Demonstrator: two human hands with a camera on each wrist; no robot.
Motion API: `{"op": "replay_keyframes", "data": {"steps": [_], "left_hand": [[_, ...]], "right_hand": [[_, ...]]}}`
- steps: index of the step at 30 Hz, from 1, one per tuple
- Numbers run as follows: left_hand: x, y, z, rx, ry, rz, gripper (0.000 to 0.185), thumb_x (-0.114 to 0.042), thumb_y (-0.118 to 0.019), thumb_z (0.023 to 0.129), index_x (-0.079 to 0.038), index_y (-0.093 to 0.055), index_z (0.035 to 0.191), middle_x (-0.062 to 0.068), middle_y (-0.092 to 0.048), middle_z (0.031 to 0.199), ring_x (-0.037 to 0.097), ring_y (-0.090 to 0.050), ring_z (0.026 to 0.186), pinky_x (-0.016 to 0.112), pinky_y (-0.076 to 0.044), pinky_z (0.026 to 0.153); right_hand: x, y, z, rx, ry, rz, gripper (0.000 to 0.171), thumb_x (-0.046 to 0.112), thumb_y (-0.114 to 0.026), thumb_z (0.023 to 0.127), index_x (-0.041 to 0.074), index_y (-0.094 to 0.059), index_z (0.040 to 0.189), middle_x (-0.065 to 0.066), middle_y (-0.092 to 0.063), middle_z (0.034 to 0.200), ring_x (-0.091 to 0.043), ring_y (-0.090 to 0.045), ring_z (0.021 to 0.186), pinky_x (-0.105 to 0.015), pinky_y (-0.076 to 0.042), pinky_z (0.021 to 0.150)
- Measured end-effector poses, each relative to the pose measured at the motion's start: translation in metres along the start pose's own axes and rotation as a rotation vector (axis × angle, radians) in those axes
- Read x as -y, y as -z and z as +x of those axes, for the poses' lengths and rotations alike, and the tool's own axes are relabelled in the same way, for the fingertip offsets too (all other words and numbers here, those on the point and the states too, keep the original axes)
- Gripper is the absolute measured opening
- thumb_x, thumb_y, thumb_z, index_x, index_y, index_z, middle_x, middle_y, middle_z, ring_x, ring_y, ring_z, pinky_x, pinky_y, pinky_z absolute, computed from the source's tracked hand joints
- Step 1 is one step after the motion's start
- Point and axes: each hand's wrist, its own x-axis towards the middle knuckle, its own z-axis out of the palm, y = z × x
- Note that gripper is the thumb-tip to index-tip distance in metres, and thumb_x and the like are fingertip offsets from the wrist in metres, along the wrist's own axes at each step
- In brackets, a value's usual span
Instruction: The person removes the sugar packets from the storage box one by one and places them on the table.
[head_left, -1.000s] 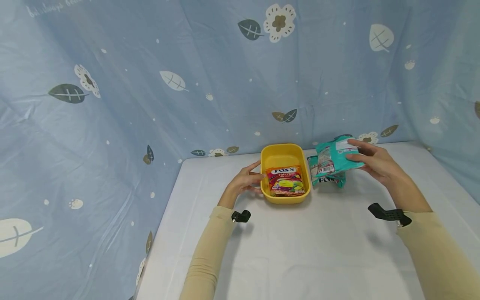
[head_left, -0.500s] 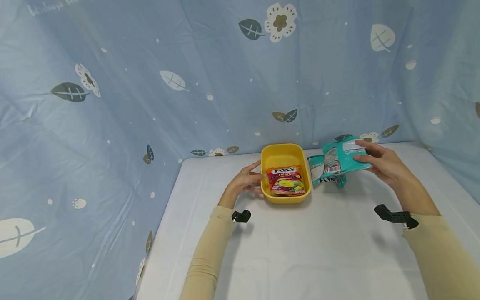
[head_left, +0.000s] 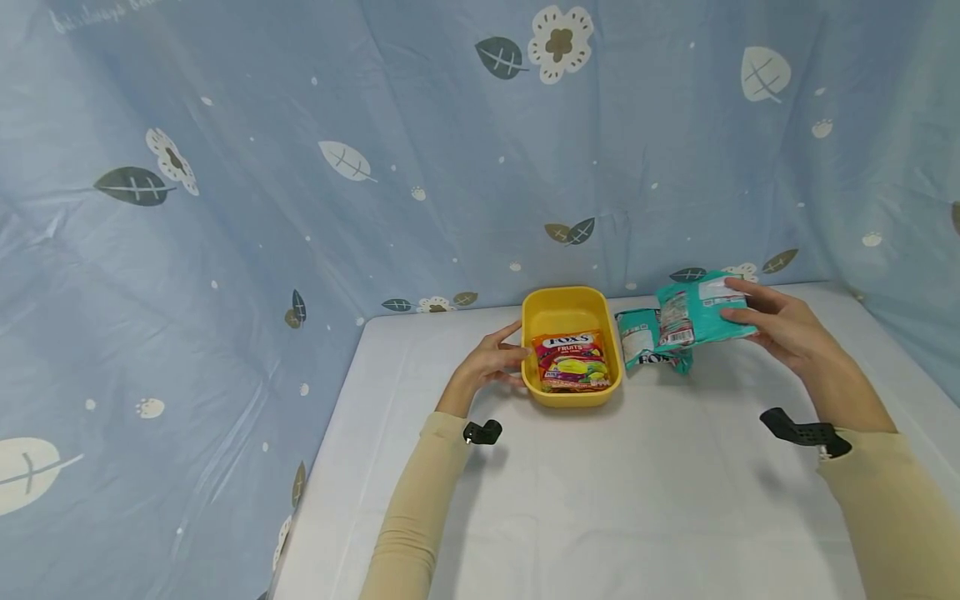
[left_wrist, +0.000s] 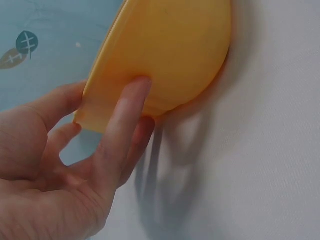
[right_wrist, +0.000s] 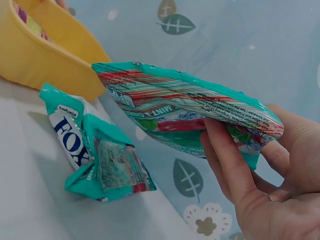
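My left hand (head_left: pixel 491 362) is at the left side of a yellow plastic container (head_left: pixel 567 401), holding its rim and outer wall. In the left wrist view, several fingers press on the container's wall (left_wrist: pixel 185 45). An orange-and-red FOX'S Fruits candy bag (head_left: pixel 570 362) lies inside. My right hand (head_left: pixel 787 329) pinches a teal candy bag (head_left: pixel 701 312) by its right end, thumb on one face and fingers on the other. This bag is raised and tilted. A second teal FOX'S bag (head_left: pixel 637 337) lies on the table to the container's right, partly overlapped by the held one.
A white-covered table (head_left: pixel 570 500) runs up to a blue curtain (head_left: pixel 450 167) with leaf and flower prints. The curtain hangs behind and along the left side. Black camera mounts (head_left: pixel 482 432) sit on both wrists.
My right hand has moved to the right with the teal candy bag, showing more of the bag lying beneath. The left hand and container have stayed in place.
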Motion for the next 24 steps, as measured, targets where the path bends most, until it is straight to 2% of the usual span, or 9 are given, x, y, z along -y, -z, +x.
{"op": "replay_keyframes", "data": {"steps": [8,19,24], "left_hand": [[0.001,0.000,0.000,-0.003,0.007,0.006,0.074,-0.013,-0.070,0.091,-0.037,-0.035,0.152,0.019,-0.058,0.128,0.029,-0.070,0.099,0.049,-0.063,0.074],[0.002,-0.001,0.001,-0.020,0.016,0.012,0.073,-0.014,-0.071,0.090,-0.039,-0.037,0.150,0.019,-0.058,0.128,0.030,-0.070,0.100,0.048,-0.064,0.072],[0.000,-0.002,-0.001,-0.012,0.009,0.014,0.074,-0.015,-0.071,0.090,-0.037,-0.036,0.151,0.020,-0.058,0.131,0.031,-0.070,0.101,0.051,-0.062,0.077]], "right_hand": [[0.000,0.009,-0.004,-0.010,0.004,-0.014,0.071,0.017,-0.071,0.091,0.022,-0.036,0.153,0.015,-0.054,0.115,0.000,-0.063,0.082,-0.014,-0.059,0.067],[-0.005,0.023,-0.008,0.000,0.032,0.024,0.071,0.011,-0.068,0.092,0.019,-0.034,0.154,0.015,-0.058,0.112,-0.001,-0.066,0.083,-0.016,-0.061,0.069],[-0.007,0.030,-0.011,-0.001,0.040,0.053,0.068,0.009,-0.067,0.092,0.021,-0.037,0.153,0.015,-0.060,0.108,-0.002,-0.066,0.081,-0.016,-0.061,0.068]]}}
